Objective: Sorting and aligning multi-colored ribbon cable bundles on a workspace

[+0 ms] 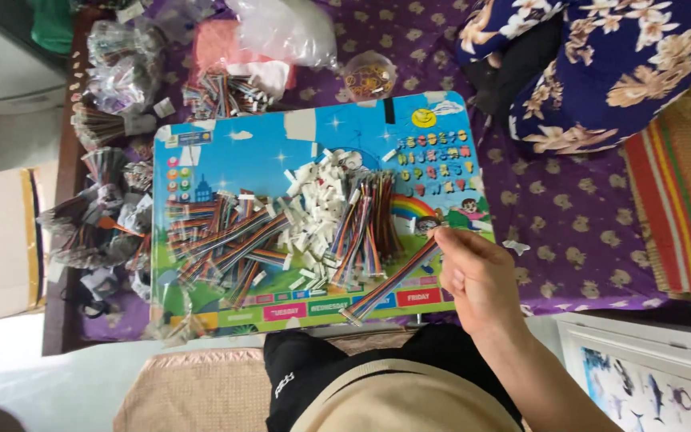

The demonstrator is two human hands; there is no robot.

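Now the right hand has its fingers pinched on a rainbow ribbon cable, a flat multicoloured strip slanting from the fingers down-left to the near edge of the colourful play board, the surface here, over a purple patterned cloth.

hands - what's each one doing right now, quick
Right hand: closed, pinching a multicoloured ribbon cable above the colourful board.
Left hand: not in view.
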